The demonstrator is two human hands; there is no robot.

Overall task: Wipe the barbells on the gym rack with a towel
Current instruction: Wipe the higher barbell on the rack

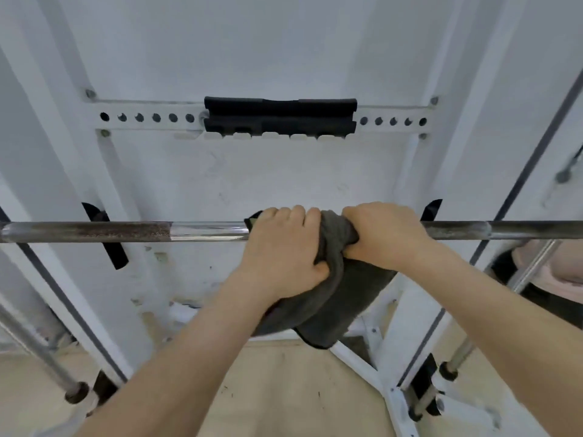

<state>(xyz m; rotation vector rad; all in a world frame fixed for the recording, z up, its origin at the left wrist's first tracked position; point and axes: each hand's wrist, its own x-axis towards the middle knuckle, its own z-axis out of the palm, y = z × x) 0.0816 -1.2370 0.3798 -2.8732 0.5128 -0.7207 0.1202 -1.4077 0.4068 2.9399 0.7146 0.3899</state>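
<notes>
The barbell (126, 231) lies across the middle of the frame on the black hooks (108, 238) of the white rack (151, 121). The dark grey towel (334, 279) is wrapped over it at the centre, with the loose end hanging down. I think the towel can bunch and slide without cleaning, or a hard push can roll the bar on its hooks. My left hand (280, 247) and right hand (385, 234) both grip the towel around the bar, with the fingers (284, 216) curled closely over the top.

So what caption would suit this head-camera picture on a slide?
Both hands, left and right, grip a grey towel wrapped around a barbell on a white rack.
</notes>
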